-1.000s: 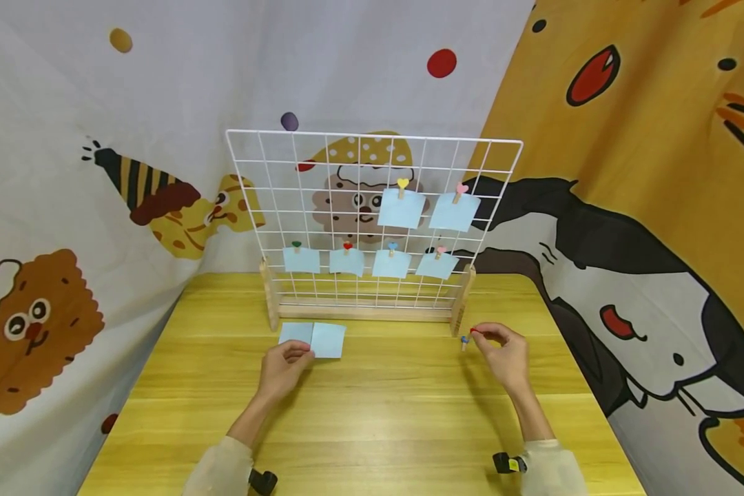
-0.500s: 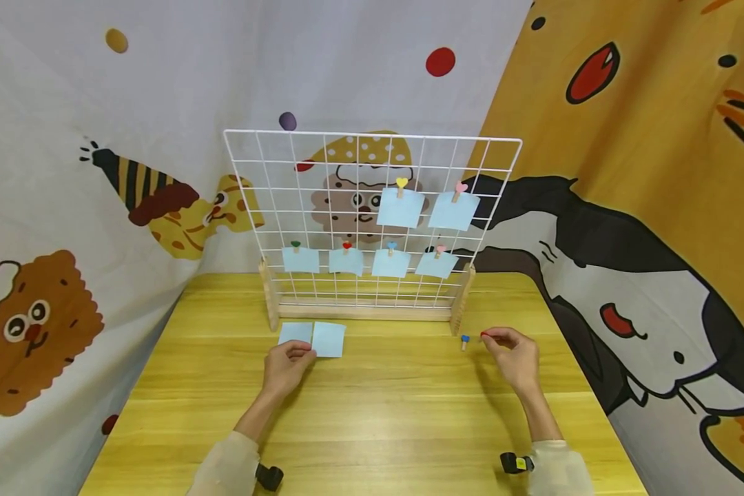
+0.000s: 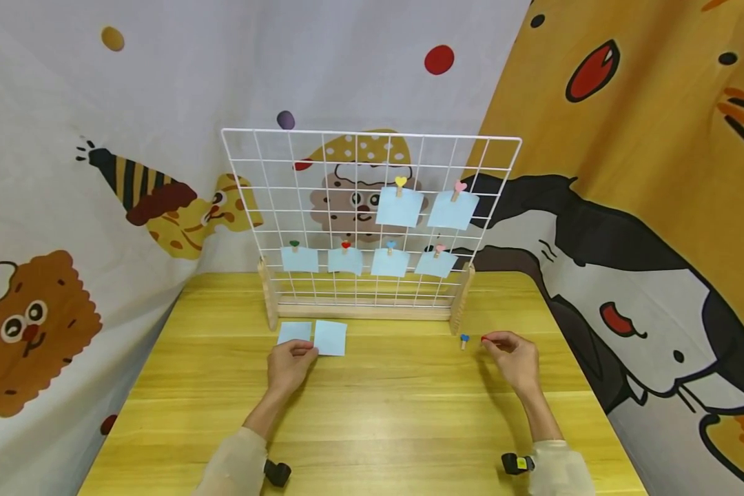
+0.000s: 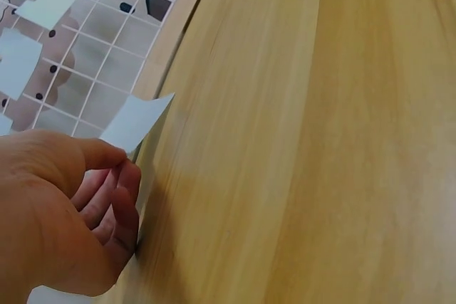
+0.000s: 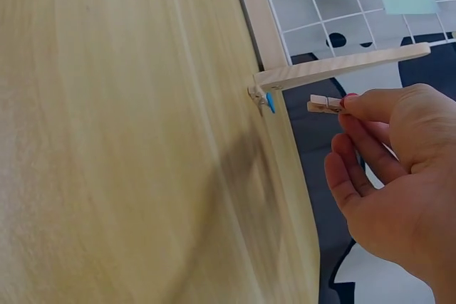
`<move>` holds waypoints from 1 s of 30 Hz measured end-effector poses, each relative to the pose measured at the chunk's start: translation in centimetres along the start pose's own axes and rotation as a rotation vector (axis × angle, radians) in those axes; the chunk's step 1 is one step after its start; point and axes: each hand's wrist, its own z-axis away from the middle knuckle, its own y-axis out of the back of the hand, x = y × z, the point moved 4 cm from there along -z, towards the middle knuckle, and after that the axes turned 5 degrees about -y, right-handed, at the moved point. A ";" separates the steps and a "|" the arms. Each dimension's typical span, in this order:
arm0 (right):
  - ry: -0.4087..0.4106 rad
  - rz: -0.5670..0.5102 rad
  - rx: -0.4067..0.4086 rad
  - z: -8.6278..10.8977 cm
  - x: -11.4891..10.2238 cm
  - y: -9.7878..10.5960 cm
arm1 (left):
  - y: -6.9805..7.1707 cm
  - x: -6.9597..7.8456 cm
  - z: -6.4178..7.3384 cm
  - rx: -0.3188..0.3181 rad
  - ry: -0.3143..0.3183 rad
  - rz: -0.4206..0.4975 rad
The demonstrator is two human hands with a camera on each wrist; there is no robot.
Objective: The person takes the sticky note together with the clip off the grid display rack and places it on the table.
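Observation:
Between thumb and fingers my left hand (image 3: 290,368) pinches the lower corner of a light blue paper note (image 3: 331,337); in the left wrist view this note (image 4: 137,123) tilts up from the fingertips. A second blue note (image 3: 294,331) lies on the table behind that hand, partly hidden by it. Over at the right, my right hand (image 3: 516,362) holds a small wooden clothespin (image 5: 325,104) by its red end, clear of the table in the right wrist view. Left of that hand, a clothespin with a blue heart (image 3: 464,339) rests on the table.
A white wire grid (image 3: 347,176) stands on a wooden base (image 3: 366,312) at the table's back. Several blue notes hang on it from heart clothespins, such as the upper right note (image 3: 452,211). Bare wooden table (image 3: 384,406) lies between my hands. A patterned curtain (image 3: 180,69) hangs behind.
My right hand has drawn back to the right with the red clothespin, away from the blue one. The left hand and its note have shifted slightly right, opening a gap to the other note.

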 end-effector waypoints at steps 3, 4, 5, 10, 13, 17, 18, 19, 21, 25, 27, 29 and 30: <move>-0.019 -0.005 -0.023 0.0 0.2 -0.2 | 0.0 -0.2 -0.1 0.032 -0.017 -0.027; -0.029 -0.005 -0.027 0.0 0.2 -0.2 | 0.0 -0.2 -0.1 0.039 -0.021 -0.035; -0.036 -0.001 -0.034 0.0 0.3 -0.3 | 0.0 -0.2 -0.1 0.043 -0.014 -0.039; -0.055 0.011 -0.047 -0.1 0.8 -0.5 | -0.1 0.0 -0.1 0.028 0.056 -0.037; -0.054 0.019 -0.056 -0.2 1.1 -0.6 | -0.2 0.0 -0.1 0.017 0.086 -0.022; -0.047 0.043 -0.072 -0.4 1.6 -0.7 | -0.3 -0.2 -0.2 0.011 0.094 -0.014; -0.053 0.046 -0.072 -0.4 1.7 -0.8 | -0.3 -0.2 -0.2 0.011 0.092 -0.016; -0.056 0.049 -0.074 -0.4 1.8 -0.9 | -0.3 -0.2 -0.2 0.011 0.090 -0.018; -0.060 0.056 -0.077 -0.4 1.9 -1.0 | -0.3 -0.3 -0.2 0.012 0.087 -0.023; -0.079 0.064 -0.079 -0.6 2.2 -1.2 | -0.2 -0.3 -0.2 0.010 0.082 -0.018; -0.084 0.073 -0.083 -0.7 2.3 -1.3 | -0.2 -0.3 -0.3 0.008 0.081 -0.018; -0.088 0.088 -0.091 -0.9 2.4 -1.4 | -0.1 -0.3 -0.3 0.006 0.080 -0.020; -0.095 0.095 -0.095 -1.0 2.5 -1.5 | -0.1 -0.3 -0.3 0.005 0.080 -0.021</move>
